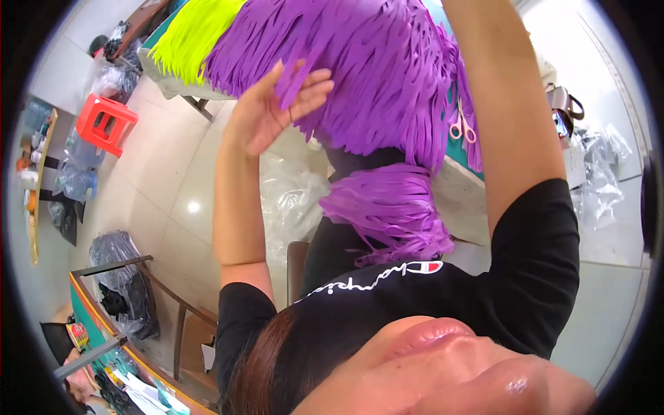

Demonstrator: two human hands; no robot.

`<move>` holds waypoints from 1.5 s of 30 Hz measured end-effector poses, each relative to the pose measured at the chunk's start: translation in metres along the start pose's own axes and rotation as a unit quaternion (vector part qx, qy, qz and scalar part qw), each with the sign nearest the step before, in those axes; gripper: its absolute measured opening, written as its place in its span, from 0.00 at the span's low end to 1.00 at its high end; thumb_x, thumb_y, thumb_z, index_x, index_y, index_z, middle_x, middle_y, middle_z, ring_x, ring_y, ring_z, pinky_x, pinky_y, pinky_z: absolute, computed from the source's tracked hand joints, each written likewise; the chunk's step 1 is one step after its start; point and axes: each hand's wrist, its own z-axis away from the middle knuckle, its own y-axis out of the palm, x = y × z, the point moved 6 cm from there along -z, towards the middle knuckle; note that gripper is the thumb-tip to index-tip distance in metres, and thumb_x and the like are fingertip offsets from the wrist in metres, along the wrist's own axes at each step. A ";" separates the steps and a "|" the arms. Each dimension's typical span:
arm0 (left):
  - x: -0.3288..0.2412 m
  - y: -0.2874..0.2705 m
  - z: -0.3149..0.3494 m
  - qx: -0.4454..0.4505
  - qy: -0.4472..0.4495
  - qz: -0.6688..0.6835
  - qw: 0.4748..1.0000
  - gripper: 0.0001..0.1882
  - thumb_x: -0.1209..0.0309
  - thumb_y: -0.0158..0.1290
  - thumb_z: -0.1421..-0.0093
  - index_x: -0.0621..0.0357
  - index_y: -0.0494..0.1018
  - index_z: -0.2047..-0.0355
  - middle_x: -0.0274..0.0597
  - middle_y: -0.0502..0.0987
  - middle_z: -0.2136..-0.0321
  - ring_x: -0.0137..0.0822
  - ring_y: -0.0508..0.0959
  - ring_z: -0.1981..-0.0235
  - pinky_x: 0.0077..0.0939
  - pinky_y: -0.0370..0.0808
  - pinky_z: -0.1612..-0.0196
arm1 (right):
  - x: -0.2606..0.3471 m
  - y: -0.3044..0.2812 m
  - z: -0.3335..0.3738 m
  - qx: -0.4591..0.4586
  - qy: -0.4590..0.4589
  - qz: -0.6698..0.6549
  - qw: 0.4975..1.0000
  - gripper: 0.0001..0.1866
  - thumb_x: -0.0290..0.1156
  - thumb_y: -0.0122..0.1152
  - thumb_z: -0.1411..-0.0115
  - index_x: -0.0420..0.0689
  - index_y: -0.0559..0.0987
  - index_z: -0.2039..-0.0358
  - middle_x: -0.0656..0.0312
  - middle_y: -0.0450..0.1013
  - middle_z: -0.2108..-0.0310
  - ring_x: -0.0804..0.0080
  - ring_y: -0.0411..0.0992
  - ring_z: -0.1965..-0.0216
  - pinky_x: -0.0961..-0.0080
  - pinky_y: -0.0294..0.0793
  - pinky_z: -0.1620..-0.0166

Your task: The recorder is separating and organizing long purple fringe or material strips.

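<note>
My left hand (280, 104) is raised beside the table's near edge, palm up, with its fingers stretched and apart. Across its fingers and palm lies a purple strap (294, 84), its end hanging loose over the palm. Behind it, a thick layer of purple straps (373, 76) covers the table and drapes over the edge. My right forearm (508, 104) reaches past the top of the picture, so that hand is out of sight. Another bunch of purple straps (387, 207) rests on my lap. Pink-handled scissors (462, 130) lie at the table's right side, near that forearm.
Yellow-green straps (194, 38) hang at the table's far left. A red plastic stool (105, 123) stands on the tiled floor, with plastic bags around it. Clear plastic (294, 200) lies below my left hand. A bag (564, 102) sits at right, and a cluttered table (131, 360) is lower left.
</note>
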 end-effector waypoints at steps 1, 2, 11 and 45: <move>0.006 -0.016 0.016 -0.021 0.006 -0.002 1.000 0.25 0.58 0.41 0.33 0.68 0.58 0.47 0.65 0.67 0.47 0.53 0.74 0.50 0.40 0.72 0.46 | -0.021 0.039 0.008 -0.035 0.164 -0.100 0.981 0.24 0.39 0.55 0.40 0.36 0.68 0.49 0.43 0.69 0.54 0.54 0.73 0.60 0.58 0.75 0.54; 0.017 -0.033 0.039 -0.066 0.002 -0.022 0.998 0.24 0.58 0.41 0.33 0.67 0.59 0.47 0.63 0.69 0.49 0.52 0.75 0.52 0.39 0.74 0.49 | -0.038 0.073 0.025 -0.065 0.326 -0.191 0.923 0.31 0.46 0.57 0.42 0.40 0.64 0.44 0.43 0.66 0.50 0.55 0.73 0.60 0.59 0.74 0.55; 0.154 -0.111 0.160 -0.234 -0.130 -0.197 0.943 0.22 0.62 0.46 0.35 0.63 0.61 0.46 0.51 0.75 0.56 0.40 0.78 0.58 0.33 0.75 0.55 | 0.107 0.067 0.263 -0.292 0.225 -0.250 0.896 0.18 0.39 0.49 0.34 0.35 0.78 0.68 0.54 0.77 0.64 0.68 0.76 0.65 0.73 0.74 0.56; 0.230 -0.061 0.143 -0.191 -0.265 -0.569 0.755 0.26 0.51 0.43 0.35 0.67 0.74 0.62 0.52 0.79 0.70 0.43 0.80 0.70 0.33 0.75 0.65 | 0.308 0.029 0.743 -0.380 0.293 0.079 0.874 0.12 0.21 0.63 0.45 0.40 0.68 0.79 0.59 0.74 0.68 0.73 0.71 0.68 0.81 0.70 0.66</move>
